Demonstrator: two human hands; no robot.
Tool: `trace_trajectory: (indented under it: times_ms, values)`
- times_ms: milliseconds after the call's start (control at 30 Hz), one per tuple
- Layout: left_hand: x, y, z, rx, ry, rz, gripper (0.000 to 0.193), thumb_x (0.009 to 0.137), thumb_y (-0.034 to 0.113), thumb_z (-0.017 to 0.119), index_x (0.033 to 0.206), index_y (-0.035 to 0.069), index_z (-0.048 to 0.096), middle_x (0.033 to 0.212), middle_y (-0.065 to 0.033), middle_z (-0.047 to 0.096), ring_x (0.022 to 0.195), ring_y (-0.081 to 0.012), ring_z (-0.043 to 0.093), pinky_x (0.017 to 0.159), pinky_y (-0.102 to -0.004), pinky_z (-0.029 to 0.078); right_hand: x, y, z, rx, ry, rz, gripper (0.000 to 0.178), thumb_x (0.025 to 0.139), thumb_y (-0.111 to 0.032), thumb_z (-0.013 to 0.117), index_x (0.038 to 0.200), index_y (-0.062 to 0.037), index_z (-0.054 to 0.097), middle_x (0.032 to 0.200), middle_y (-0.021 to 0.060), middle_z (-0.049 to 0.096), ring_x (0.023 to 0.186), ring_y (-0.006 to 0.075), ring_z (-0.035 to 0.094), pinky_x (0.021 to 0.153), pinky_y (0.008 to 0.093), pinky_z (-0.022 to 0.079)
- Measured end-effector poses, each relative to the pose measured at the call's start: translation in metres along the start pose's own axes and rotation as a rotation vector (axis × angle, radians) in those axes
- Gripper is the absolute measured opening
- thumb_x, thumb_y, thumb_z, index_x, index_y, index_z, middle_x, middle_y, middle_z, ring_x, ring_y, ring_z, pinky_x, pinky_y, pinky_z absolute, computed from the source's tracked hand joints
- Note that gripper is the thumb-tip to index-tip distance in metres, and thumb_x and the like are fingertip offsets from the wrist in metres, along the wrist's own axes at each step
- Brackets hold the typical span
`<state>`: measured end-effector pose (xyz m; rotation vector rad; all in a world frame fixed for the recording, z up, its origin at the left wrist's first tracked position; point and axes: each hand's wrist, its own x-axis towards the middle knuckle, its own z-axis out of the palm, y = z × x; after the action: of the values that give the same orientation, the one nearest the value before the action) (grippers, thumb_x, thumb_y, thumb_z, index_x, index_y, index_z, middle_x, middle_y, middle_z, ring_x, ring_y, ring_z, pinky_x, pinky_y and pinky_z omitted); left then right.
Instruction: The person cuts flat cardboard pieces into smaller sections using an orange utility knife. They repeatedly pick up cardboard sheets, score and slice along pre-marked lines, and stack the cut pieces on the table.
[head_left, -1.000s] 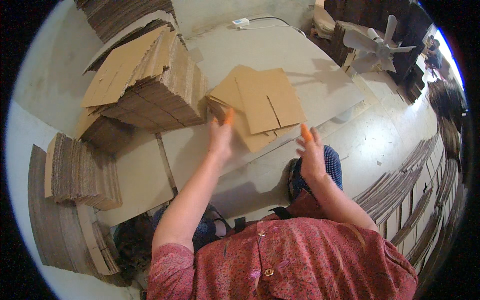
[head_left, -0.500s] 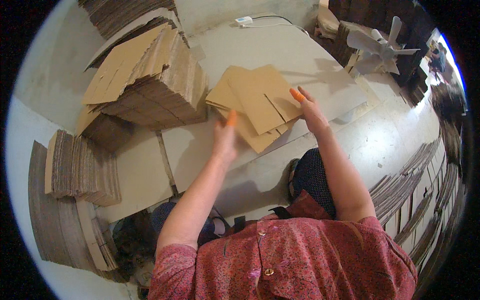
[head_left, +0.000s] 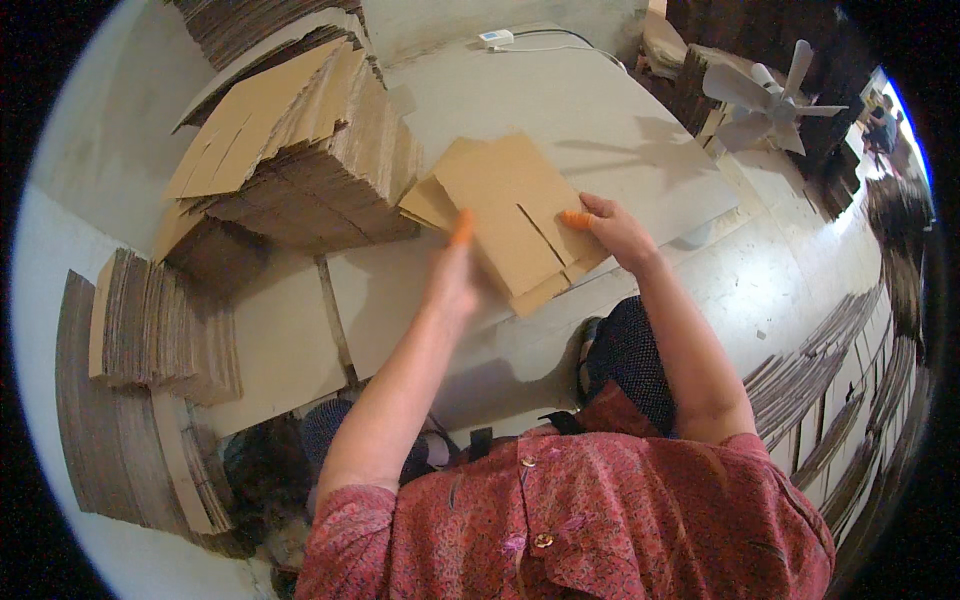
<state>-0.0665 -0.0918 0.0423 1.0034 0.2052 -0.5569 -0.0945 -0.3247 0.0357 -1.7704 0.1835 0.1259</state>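
Observation:
Several tan cardboard sheets (head_left: 510, 200) lie in a loose, fanned pile above the pale table, tilted toward me. A dark narrow slot cuts into the top sheet. At the left edge is my left hand (head_left: 455, 280), somewhat blurred, its orange-covered thumb against the cardboard and its other fingers hidden beneath. My right hand (head_left: 622, 235) grips the right edge, with an orange-covered thumb laid on top near the slot. Corners of lower sheets stick out at the left and at the near end.
A tall cardboard stack (head_left: 300, 170) stands left of my hands, with more bundled cardboard (head_left: 160, 330) lower left. The pale table (head_left: 540, 85) bears a small white device (head_left: 495, 39) with a cable. A fan (head_left: 770, 105) stands at far right; cardboard piles (head_left: 815, 370) line the right.
The sheets have come closer together and lie more squarely. My right thumb has come down onto the top sheet; my left hand stays at the left edge.

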Motion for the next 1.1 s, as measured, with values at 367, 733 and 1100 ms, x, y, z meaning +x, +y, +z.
trace_trajectory:
  times_ms: [367, 733, 1100]
  values:
    - [-0.090, -0.032, -0.037, 0.093, 0.156, -0.016, 0.072, 0.072, 0.045, 0.072, 0.127, 0.008, 0.043, 0.124, -0.0069, 0.050, 0.112, -0.0220, 0.048, 0.092, -0.0413, 0.040, -0.103, 0.007, 0.050, -0.026, -0.083, -0.079, 0.046, 0.084, -0.029, 0.063, 0.119, -0.0018, 0.052, 0.097, 0.0073, 0.063, 0.088, 0.0127, 0.056, 0.078, 0.0281, 0.046]
    - [-0.184, -0.056, -0.099, -0.015, 0.337, 0.158, 0.041, 0.082, 0.023, 0.064, 0.115, 0.002, 0.050, 0.107, -0.0067, 0.056, 0.097, -0.0173, 0.054, 0.082, -0.0324, 0.045, -0.109, -0.038, 0.124, -0.229, -0.422, -0.018, 0.047, 0.083, -0.027, 0.062, 0.120, -0.0012, 0.050, 0.098, 0.0076, 0.063, 0.088, 0.0134, 0.056, 0.078, 0.0286, 0.047]
    - [-0.178, 0.037, -0.182, -0.249, 0.537, 0.410, 0.053, 0.084, 0.025, 0.062, 0.128, 0.008, 0.039, 0.121, -0.0075, 0.049, 0.109, -0.0211, 0.049, 0.090, -0.0371, 0.042, -0.002, -0.098, 0.268, -0.046, -0.713, -0.086, 0.060, 0.080, -0.039, 0.060, 0.124, -0.0009, 0.047, 0.104, 0.0124, 0.061, 0.093, 0.0190, 0.055, 0.082, 0.0332, 0.045]
